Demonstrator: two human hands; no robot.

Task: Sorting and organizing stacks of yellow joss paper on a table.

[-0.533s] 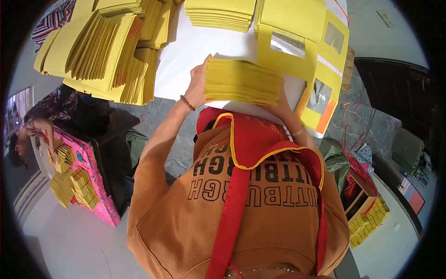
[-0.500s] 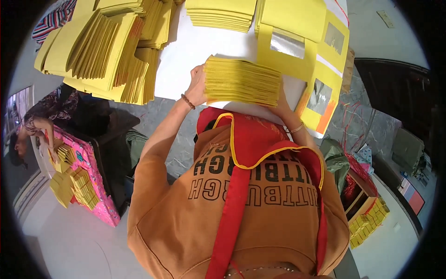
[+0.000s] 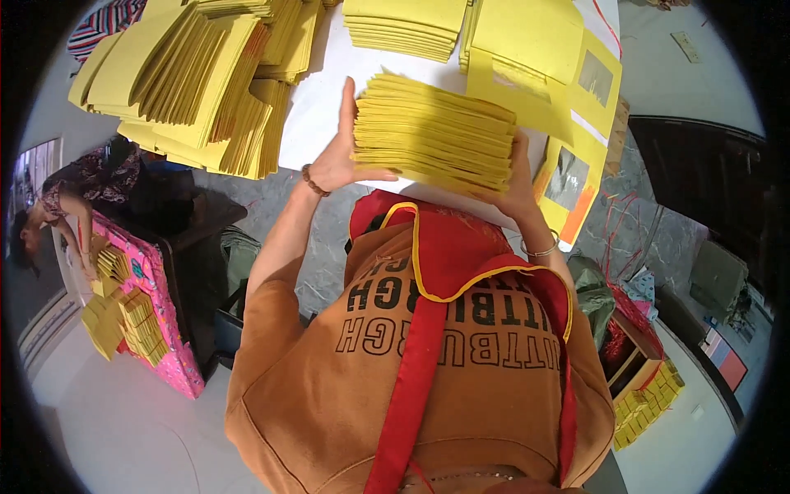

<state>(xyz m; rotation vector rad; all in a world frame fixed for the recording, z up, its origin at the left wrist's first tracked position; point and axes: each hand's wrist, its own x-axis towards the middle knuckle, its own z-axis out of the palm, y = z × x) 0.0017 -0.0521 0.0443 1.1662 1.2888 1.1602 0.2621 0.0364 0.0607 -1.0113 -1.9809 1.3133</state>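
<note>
Left of the work spot: big yellow paper piles (image 3: 156, 82) crowd that side of the white surface (image 3: 317, 123), some fanned out, a few with orange edges.
Far side: a neat yellow pile (image 3: 403, 29) sits just beyond the work, so it kinda walls things off there, with another pile (image 3: 527, 37) to its right.
Right side: flat yellow sheets with silvery windows; the nearest windowed sheet (image 3: 568, 185) has an orange band and is close to the right hand (image 3: 517, 185).
Off to the left: another person (image 3: 70, 198) reaches over a pink patterned cover (image 3: 164, 305) with yellow bundles on it.
Yellow stack (image 3: 436, 128): between the hands, over the near part of the surface; can't tell if it's resting or lifted.
Its direction: long axis runs left to right, right end dipping a bit toward the wearer, layered edges facing up at the camera.
Left hand (image 3: 336, 160): spread wide around the left end, gripping it.
Right hand: cupped on the right end, fingers mostly hidden.
</note>
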